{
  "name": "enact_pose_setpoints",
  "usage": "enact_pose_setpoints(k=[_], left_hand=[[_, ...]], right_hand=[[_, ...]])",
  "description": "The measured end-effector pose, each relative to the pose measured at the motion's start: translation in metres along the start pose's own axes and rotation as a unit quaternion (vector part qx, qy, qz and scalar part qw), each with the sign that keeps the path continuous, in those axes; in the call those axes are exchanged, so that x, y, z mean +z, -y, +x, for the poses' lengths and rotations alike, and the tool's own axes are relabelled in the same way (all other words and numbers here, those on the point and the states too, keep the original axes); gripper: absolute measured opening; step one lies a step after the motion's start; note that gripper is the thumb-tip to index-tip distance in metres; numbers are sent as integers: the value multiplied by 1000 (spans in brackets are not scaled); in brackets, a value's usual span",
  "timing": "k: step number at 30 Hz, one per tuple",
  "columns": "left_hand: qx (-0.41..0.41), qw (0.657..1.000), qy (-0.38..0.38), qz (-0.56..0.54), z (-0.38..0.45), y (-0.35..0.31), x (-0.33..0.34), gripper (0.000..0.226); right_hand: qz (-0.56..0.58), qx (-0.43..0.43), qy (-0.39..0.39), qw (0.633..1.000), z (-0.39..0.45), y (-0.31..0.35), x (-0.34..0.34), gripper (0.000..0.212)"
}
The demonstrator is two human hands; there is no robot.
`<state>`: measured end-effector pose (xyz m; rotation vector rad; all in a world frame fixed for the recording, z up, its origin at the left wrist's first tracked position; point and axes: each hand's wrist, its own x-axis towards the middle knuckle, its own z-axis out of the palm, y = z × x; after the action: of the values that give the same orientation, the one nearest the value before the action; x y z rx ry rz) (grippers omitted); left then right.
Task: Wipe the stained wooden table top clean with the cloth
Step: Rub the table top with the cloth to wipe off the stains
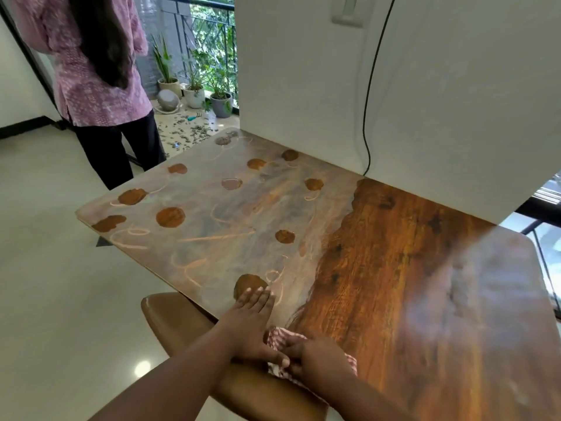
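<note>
Judging by its bunched folds, the striped cloth (280, 340) is soft, light and limp, so it will crumple rather than slide unless you keep weight on it. It lies at the near edge of the wooden counter (394, 268), right where the dull grey film meets the bare wood. Your right hand (318, 355) rests on top of the cloth with fingers curled into it, gripping the bundle. Your left hand (250, 317) lies flat beside the cloth, fingers straight, palm on the film, holding nothing. Take the cloth in its thick middle, not a loose corner. Brown stain patches (170, 217) spread beyond the cloth, toward the counter's far left side.
</note>
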<state>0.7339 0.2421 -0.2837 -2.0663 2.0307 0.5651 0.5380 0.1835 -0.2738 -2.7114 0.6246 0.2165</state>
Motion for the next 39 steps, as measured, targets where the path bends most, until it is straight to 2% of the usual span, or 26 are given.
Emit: enact_pose_setpoints(k=[4,8,11,15,18,21,23,26,31,32,35,36,38,39], left_hand=[[-46,998,-25,-19,-2,4,-4,136],[-121,990,-52,-54,-10,12,-11,138],[-157,985,-38,-63,-20,19,-14,134],[-201,976,-40,-73,-27,18,-15,125],[-219,972,-43,-65,-33,16,-18,123],[-239,967,-42,-79,-39,17,-25,124],[-250,963,-44,-88,-42,20,-28,126],[-240,966,-42,-88,-43,20,-28,127],[-191,978,-23,-86,-32,34,-25,125],[-179,980,-20,-85,-29,39,-26,125],[-145,987,-16,-72,-27,58,-28,122],[-140,988,-19,-70,-27,64,-29,123],[-122,990,-30,-70,-28,82,-32,126],[-115,990,-32,-76,-29,90,-33,127]], right_hand=[[17,-14,24,999,-21,-32,-1,37],[-4,36,-14,999,6,-59,-19,35],[-22,53,-55,997,48,-52,-27,30],[-17,-23,-25,999,66,-25,-2,36],[14,-137,-44,989,40,-17,9,35],[18,-143,21,989,30,-47,4,39],[23,-126,33,991,36,-65,-2,44],[29,-70,3,997,61,-64,-15,39],[25,18,-15,999,92,0,-7,38],[33,15,-10,999,88,10,-3,38],[7,-72,52,996,64,14,-3,40],[-7,-91,45,995,54,6,-5,39],[-44,-69,4,997,40,-13,-11,36],[-29,-28,17,999,34,-20,-16,35]])
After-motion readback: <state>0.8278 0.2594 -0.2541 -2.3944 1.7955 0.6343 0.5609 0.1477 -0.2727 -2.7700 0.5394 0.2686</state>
